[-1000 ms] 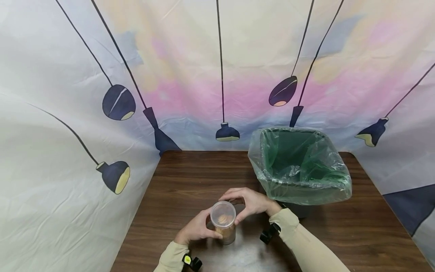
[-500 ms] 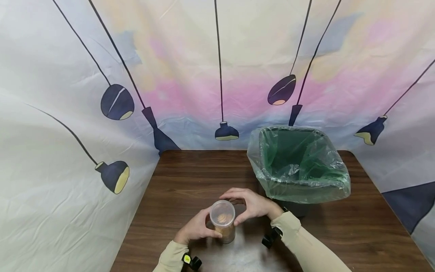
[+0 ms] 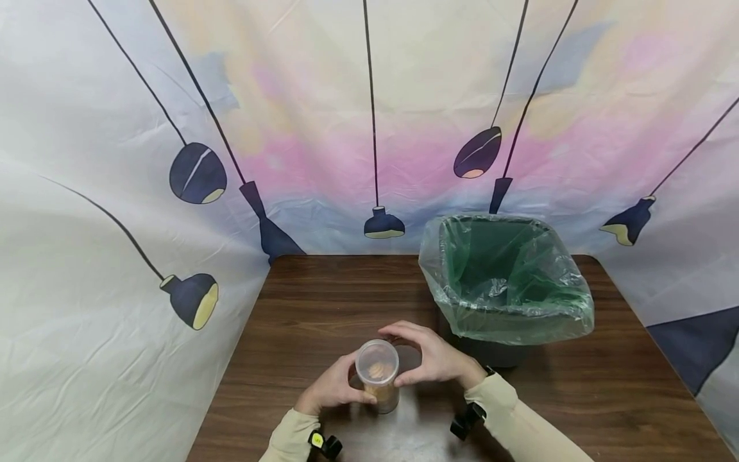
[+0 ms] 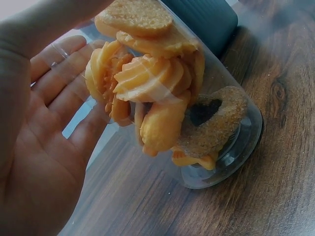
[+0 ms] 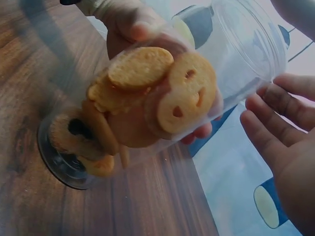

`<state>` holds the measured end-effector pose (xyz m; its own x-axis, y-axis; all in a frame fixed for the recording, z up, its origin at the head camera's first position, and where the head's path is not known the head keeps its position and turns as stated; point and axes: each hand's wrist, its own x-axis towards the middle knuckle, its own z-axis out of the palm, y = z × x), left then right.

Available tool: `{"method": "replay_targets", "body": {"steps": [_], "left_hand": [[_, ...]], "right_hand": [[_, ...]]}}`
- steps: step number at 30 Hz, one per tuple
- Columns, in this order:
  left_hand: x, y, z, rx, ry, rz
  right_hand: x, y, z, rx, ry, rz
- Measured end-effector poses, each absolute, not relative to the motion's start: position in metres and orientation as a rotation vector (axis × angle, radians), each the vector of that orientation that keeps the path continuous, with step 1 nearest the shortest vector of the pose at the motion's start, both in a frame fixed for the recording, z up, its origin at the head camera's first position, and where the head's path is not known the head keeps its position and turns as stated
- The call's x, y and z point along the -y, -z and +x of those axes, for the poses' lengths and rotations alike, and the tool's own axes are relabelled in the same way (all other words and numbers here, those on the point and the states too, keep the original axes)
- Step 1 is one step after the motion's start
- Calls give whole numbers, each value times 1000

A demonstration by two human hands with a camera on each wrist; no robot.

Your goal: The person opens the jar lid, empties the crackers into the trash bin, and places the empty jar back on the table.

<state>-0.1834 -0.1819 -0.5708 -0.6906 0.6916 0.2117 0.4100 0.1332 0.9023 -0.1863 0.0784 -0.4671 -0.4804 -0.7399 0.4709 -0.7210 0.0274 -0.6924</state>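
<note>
Wooden table (image 3: 300, 301), head view: a clear cookie jar (image 3: 377, 375) is gripped by the left hand (image 3: 331, 388); the right hand (image 3: 435, 359), fingers relaxed, has been drawn slightly off the lid since a second ago. Wrist views: cookies (image 4: 147, 93) are seen inside; right fingers (image 5: 275, 123) are held apart from the jar.

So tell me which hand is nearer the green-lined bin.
Right. The right hand is beside the cookie jar on the side toward the bin; the left hand grips the jar's far side.
</note>
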Motion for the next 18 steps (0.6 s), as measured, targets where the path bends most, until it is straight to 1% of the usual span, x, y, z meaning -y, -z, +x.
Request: {"method": "replay_targets", "body": {"steps": [3, 10, 18], "left_hand": [[182, 570, -183, -2150, -1580, 1081], [181, 568, -182, -2142, -1582, 1038], [181, 568, -182, -2145, -1581, 1061]], "right_hand": [[-78, 472, -184, -2258, 1494, -1593], [-80, 503, -193, -2320, 1494, -1589], [-81, 504, -187, -2343, 1502, -1503]]}}
